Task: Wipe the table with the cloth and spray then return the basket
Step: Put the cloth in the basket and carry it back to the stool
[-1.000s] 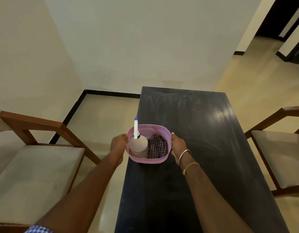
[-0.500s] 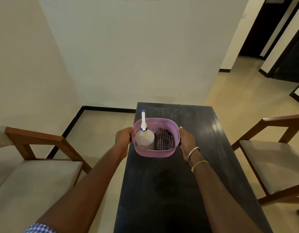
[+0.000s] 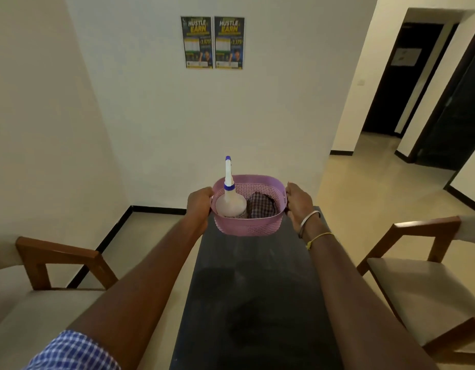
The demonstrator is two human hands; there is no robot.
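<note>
The long black worktop (image 3: 252,303) stands on the pale floor (image 3: 364,198), its dull surface marked with faint smears and patches.

The basket (image 3: 248,227) is pink with a fine lattice of holes, the spray bottle (image 3: 230,206) milky white (blue collar, blue tip), the cloth (image 3: 260,208) checked in purple and white. The table (image 3: 252,303) is black, the sleeve (image 3: 73,351) blue-and-white check, the chairs (image 3: 57,253) brown wood with beige seats, the posters (image 3: 197,42) dark with yellow lettering.
</note>
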